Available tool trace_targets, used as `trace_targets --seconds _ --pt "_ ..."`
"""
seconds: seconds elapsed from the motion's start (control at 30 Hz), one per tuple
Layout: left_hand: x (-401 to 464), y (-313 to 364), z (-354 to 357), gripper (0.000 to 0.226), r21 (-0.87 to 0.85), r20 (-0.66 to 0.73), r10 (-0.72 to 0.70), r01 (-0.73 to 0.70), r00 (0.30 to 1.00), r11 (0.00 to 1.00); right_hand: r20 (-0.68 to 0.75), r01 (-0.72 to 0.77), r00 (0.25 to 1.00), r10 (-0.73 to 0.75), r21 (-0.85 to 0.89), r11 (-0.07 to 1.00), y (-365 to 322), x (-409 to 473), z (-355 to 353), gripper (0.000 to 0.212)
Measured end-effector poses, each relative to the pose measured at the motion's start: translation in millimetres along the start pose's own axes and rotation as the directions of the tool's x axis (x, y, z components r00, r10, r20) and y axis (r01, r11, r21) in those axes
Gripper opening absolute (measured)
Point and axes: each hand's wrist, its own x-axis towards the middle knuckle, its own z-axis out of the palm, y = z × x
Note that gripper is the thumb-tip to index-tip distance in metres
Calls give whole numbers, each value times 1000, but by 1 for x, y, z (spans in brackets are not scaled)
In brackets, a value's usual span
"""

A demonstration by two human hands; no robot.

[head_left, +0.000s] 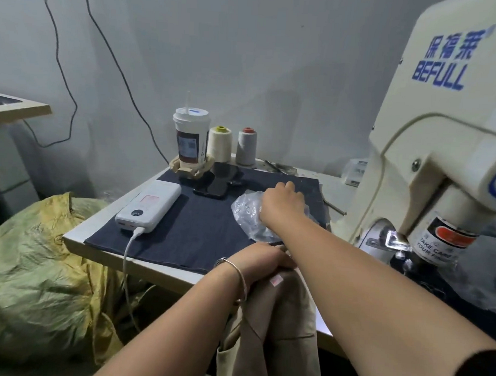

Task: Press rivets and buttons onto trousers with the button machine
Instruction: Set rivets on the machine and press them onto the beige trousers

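Beige trousers (pixel 277 325) hang off the table's front edge, gripped at the top by my left hand (pixel 262 258), which wears a thin bangle. My right hand (pixel 281 202) reaches forward over my left wrist into a clear plastic bag (pixel 245 213) lying on the dark denim mat (pixel 188 228); its fingers curl down into the bag, and what they hold is hidden. The cream button machine (pixel 442 139) stands at the right, its press head (pixel 437 241) pointing down above the table.
On the mat lie a white power bank (pixel 149 205) with a cable, dark phones (pixel 215 186), a drink cup (pixel 190 137) and two thread cones (pixel 220 142). A large yellow-green sack (pixel 38 278) sits left of the table. Cables hang on the wall.
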Motion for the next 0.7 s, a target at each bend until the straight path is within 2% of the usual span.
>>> trace_targets --seconds 0.2,0.37,0.57,0.63,0.7 --pt "0 0 0 23 13 3 -26 26 1000 1000 64 -35 998 28 99 994 -2 14 4 53" --pt "-1 2 -2 16 -6 6 -73 73 997 997 98 -62 994 47 156 986 -7 18 6 47" --pt "-3 2 -1 2 -34 4 -67 67 998 997 75 -117 992 106 165 979 -9 19 9 47" --pt "-2 1 -1 10 -36 7 -67 68 998 997 69 -130 990 119 174 976 -9 19 9 46" --pt "-2 1 -1 27 -30 9 -74 74 997 997 72 -143 989 132 183 973 -8 18 8 46"
